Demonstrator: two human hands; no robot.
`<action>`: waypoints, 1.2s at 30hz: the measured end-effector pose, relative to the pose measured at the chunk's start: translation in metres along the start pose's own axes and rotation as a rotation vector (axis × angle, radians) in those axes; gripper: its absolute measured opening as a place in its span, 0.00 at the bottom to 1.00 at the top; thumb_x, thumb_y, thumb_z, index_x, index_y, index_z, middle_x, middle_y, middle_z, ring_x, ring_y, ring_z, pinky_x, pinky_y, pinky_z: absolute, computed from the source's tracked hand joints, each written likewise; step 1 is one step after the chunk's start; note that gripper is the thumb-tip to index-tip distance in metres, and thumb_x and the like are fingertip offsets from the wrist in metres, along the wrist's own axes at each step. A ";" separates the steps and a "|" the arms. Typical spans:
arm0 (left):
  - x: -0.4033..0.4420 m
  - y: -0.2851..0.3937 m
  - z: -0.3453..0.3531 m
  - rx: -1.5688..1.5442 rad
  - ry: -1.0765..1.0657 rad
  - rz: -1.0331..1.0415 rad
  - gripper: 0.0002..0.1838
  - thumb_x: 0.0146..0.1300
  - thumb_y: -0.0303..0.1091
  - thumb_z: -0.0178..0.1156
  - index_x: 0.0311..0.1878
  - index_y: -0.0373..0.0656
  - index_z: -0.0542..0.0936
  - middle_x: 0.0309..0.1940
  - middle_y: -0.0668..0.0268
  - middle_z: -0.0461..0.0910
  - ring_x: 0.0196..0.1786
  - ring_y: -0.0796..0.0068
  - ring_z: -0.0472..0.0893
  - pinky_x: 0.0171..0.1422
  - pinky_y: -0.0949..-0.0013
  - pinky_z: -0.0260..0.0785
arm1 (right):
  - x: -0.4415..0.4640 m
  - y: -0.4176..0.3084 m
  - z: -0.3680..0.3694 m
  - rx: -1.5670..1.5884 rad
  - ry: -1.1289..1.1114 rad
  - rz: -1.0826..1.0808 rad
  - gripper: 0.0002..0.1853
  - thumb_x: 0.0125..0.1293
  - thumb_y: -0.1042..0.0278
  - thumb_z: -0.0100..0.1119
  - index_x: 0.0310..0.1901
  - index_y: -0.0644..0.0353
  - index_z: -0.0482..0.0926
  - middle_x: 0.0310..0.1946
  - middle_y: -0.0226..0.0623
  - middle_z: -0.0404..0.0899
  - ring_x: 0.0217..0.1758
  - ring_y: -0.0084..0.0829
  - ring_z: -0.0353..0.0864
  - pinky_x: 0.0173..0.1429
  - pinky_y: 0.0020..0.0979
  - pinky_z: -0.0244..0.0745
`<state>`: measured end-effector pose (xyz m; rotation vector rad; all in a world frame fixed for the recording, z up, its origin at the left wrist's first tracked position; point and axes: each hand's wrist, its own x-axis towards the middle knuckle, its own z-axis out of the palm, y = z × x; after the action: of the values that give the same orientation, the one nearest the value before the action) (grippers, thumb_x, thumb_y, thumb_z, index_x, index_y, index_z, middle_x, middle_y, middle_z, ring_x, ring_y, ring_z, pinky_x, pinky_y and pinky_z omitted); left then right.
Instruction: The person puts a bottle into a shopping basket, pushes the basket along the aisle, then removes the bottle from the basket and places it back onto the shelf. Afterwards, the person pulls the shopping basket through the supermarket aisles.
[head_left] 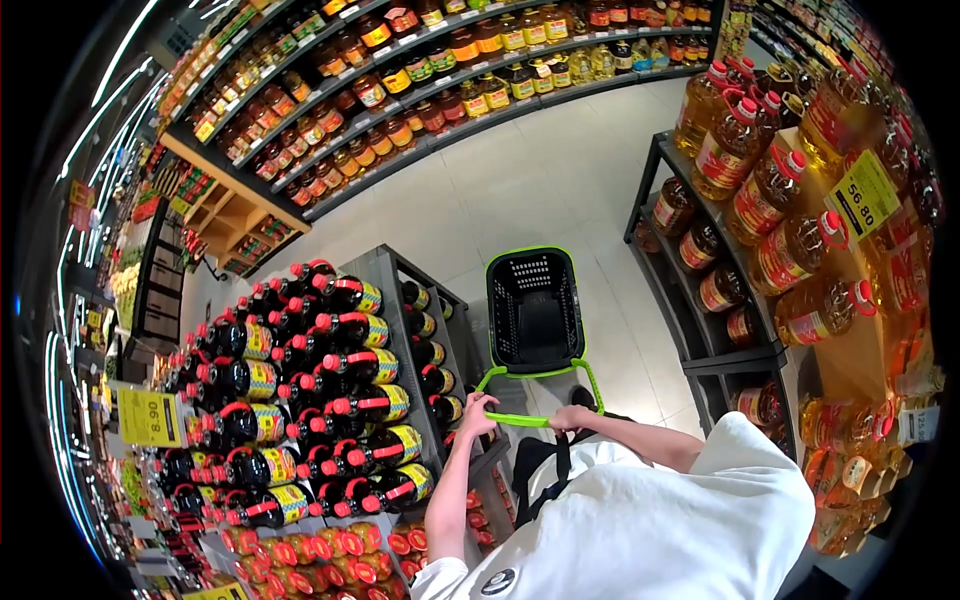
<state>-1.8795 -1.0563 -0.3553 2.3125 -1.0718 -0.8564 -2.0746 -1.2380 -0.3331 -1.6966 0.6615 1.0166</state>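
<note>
A black shopping basket with a bright green rim stands on the floor ahead of me, and nothing shows inside it. Its green pull handle reaches back toward my body. My left hand is closed on the handle's left corner. On the right part of the same bar, my right hand is closed too, its fingers partly hidden by the hand itself. A black strap hangs just below my right hand, over my white shirt.
On the left, a dark rack bears many red-capped bottles of dark liquid. Large oil bottles fill a rack on the right. Curved shelves of bottles run across the back. Pale floor tiles lie between the racks.
</note>
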 end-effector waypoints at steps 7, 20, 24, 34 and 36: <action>0.057 -0.001 -0.009 0.029 -0.013 0.115 0.22 0.29 0.25 0.60 0.35 0.52 0.77 0.49 0.58 0.65 0.53 0.54 0.67 0.54 0.62 0.64 | 0.013 -0.007 -0.038 0.033 0.017 0.052 0.10 0.41 0.57 0.54 0.23 0.48 0.81 0.20 0.32 0.74 0.25 0.28 0.75 0.27 0.28 0.71; 0.216 -0.025 -0.099 0.145 -0.213 0.286 0.23 0.27 0.28 0.61 0.36 0.54 0.77 0.51 0.56 0.62 0.56 0.56 0.64 0.57 0.57 0.58 | 0.098 -0.080 -0.091 0.234 0.194 0.133 0.12 0.42 0.56 0.52 0.23 0.54 0.80 0.21 0.37 0.76 0.24 0.32 0.74 0.26 0.34 0.65; 0.257 -0.028 -0.103 0.223 -0.287 0.251 0.23 0.29 0.29 0.62 0.37 0.54 0.76 0.52 0.57 0.61 0.57 0.57 0.63 0.57 0.57 0.58 | 0.104 -0.097 -0.109 0.271 0.340 0.167 0.15 0.42 0.54 0.53 0.27 0.53 0.81 0.27 0.39 0.79 0.30 0.36 0.77 0.32 0.36 0.69; 0.252 0.033 -0.050 0.216 0.008 0.065 0.29 0.33 0.29 0.66 0.44 0.49 0.68 0.54 0.55 0.54 0.56 0.49 0.60 0.63 0.47 0.44 | 0.151 -0.087 -0.141 0.038 0.698 0.327 0.20 0.44 0.51 0.52 0.34 0.58 0.80 0.36 0.44 0.79 0.41 0.39 0.78 0.43 0.38 0.73; 0.259 0.039 -0.053 0.248 -0.071 0.046 0.30 0.34 0.36 0.68 0.46 0.49 0.68 0.53 0.52 0.55 0.58 0.53 0.57 0.63 0.49 0.44 | 0.132 -0.103 -0.153 0.069 0.605 0.361 0.20 0.44 0.52 0.52 0.34 0.57 0.80 0.34 0.42 0.79 0.39 0.39 0.79 0.42 0.37 0.73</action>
<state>-1.7317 -1.2774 -0.3829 2.4612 -1.3229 -0.8348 -1.8777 -1.3414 -0.3774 -1.8692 1.4175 0.6936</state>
